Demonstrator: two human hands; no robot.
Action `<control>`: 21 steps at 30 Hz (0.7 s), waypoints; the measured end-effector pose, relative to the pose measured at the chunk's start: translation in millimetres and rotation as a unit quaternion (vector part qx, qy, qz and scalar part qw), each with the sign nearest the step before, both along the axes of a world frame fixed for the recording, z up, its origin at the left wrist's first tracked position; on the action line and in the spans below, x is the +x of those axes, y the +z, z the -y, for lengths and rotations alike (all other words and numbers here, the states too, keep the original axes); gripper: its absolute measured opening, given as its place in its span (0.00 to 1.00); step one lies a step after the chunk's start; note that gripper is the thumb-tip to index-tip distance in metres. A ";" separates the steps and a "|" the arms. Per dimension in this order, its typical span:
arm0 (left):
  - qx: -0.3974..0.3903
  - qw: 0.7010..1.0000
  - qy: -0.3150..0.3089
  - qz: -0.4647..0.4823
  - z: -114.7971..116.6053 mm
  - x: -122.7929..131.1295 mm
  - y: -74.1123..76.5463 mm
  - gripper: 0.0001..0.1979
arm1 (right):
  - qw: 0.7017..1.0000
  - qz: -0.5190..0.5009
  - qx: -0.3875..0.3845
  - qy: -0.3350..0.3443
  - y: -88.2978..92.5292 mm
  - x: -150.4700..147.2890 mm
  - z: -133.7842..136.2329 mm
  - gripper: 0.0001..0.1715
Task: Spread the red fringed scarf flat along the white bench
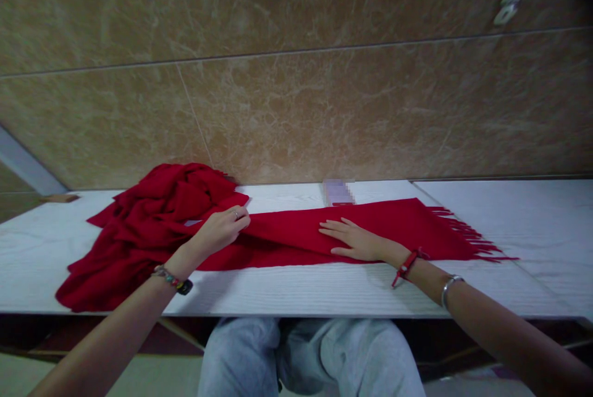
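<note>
The red scarf lay along the white desk, smooth at the right and crumpled at the left. Judging by that, the work was partway along: the right stretch was flat and straight, with its fringe spread out at the end, while a loose ridge ran between the two hands and the near side there sagged into shadow. The bunched cloth at the left looked unsorted, so most of the straightening seemed left to do; whether that heap was all one piece with the flat stretch could not be told.

The left hand was closed in a narrow pinch on the far edge of the scarf, beside the heap. The right hand lay palm down with fingers spread wide, resting on the flat part and holding nothing.

As for edges, the heap's near corner came almost to the near edge of the desk, and its far side lay close to the wall. A small packet stood just beyond the scarf's far edge, leaving little room there. The widest open stretch was to the right, past the fringe, with a narrower strip of desk along the near side
</note>
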State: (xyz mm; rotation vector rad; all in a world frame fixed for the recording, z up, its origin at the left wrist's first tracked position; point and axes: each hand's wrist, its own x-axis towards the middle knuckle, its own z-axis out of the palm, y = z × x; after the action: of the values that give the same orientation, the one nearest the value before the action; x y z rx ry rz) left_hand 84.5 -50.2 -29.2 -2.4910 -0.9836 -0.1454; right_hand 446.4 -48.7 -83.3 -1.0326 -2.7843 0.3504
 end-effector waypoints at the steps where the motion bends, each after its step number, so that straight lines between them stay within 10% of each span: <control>1: 0.002 1.000 -0.017 -0.019 1.0 -1.8 -4.6 0.10 | 1.000 -0.002 0.002 0.000 -0.2 0.2 0.1 0.34; 7: -0.090 0.995 -0.018 -0.039 17.2 -19.1 -34.5 0.14 | 1.000 -0.010 0.015 0.006 -1.0 1.3 0.8 0.34; 21: -0.133 0.991 0.005 0.030 48.1 -43.2 -37.2 0.15 | 0.995 -0.022 0.030 0.090 9.0 -8.2 15.9 0.33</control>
State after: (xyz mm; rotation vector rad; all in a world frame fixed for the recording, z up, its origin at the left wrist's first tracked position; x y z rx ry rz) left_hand 41.3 -98.2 -66.4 -2.7362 -1.1026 -0.0916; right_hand 438.1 -64.7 -74.3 -0.7538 -2.8354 0.3054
